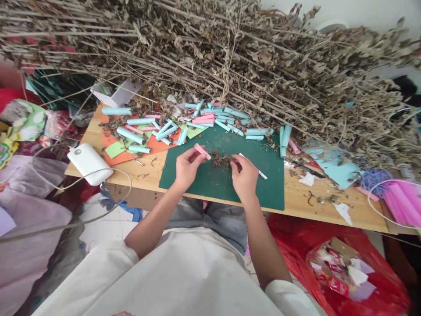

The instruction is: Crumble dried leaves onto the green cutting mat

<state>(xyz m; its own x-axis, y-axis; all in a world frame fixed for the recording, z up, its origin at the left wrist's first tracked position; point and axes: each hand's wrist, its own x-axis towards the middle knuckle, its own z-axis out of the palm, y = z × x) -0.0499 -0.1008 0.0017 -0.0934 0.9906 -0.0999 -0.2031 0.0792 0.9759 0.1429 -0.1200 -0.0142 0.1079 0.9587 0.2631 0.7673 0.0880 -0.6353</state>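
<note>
My left hand (187, 167) is closed on a small pink paper tube (202, 151), held tilted above a dark green cutting mat (217, 188). Crumbled dried leaves (221, 160) lie in a small pile on the mat between my hands. At the pile's right edge, my right hand (244, 175) has its thumb and fingers pinched together; what they hold, if anything, is too small to make out. A thin white stick (262, 174) lies on the mat, partly behind my right hand. Rolled blue tubes (130, 135) and pink tubes (203, 119) are heaped along the mat's far side.
Dried leafy stalks (197, 52) spread across the back. A white power bank (89, 164) with a cable rests at the table's left edge. To the right are a dark pen-like tool (307, 168), blue paper (342, 169) and purple yarn (375, 181). A red bag (296, 245) of scraps stands below.
</note>
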